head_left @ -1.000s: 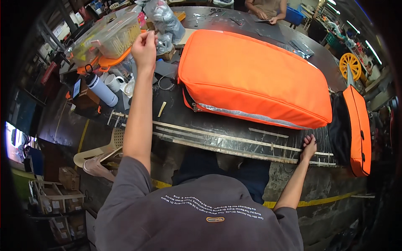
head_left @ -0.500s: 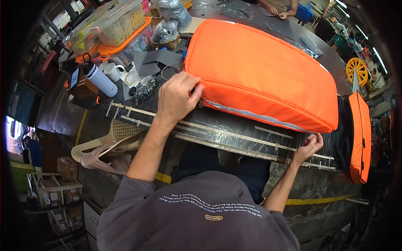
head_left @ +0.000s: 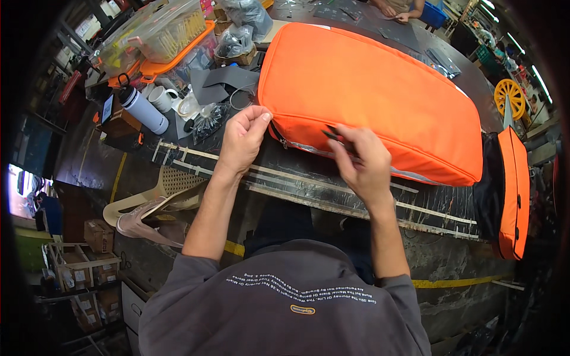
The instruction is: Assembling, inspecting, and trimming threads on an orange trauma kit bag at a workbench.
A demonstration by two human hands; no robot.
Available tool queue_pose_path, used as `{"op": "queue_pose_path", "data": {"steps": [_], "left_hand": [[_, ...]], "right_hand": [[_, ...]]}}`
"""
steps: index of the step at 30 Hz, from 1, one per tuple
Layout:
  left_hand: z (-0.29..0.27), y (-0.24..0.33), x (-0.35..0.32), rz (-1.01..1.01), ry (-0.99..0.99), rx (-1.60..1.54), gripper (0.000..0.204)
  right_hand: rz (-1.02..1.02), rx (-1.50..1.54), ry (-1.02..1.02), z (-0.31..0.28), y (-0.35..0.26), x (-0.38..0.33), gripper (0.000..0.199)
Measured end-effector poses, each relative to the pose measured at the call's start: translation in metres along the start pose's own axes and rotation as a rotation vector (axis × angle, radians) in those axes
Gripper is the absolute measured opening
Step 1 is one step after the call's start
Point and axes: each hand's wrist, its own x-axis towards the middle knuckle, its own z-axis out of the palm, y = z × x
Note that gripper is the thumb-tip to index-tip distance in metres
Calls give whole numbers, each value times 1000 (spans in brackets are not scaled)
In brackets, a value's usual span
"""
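A large, padded orange bag (head_left: 368, 101) with a grey reflective strip lies on the dark worktable in front of me. At its near left corner, the fingertips of my left hand (head_left: 244, 135) are pinched together against the edge; whatever is between them is too small to make out. My right hand (head_left: 366, 159) is closed around a small black tool (head_left: 332, 133) with two short pointed tips, in front of the bag's near side. Most of that tool is hidden by my fingers. A zipper end (head_left: 284, 143) shows below the left corner.
A second orange and black bag (head_left: 512, 196) stands at the table's right end. On the left are a pale water bottle (head_left: 142, 111), a white mug (head_left: 160, 98) and clear plastic boxes (head_left: 172, 35). A beige chair (head_left: 151, 199) is below; another person's hands (head_left: 396, 13) work at the far side.
My right hand has moved left and up from the bag's near right edge, and now shows the black tool. My left hand has shifted slightly left, pinching at the corner.
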Motion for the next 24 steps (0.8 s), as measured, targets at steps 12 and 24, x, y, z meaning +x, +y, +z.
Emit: {"op": "queue_pose_path", "data": {"steps": [12,24], "left_hand": [[24,-5,-14,-81,29,-386,11],[33,-12,-15,-1,47,-381,7]], "right_hand": [[-224,-48,-148,45,6,47,17],[-289,-124,-218,50,11,53,12]]}}
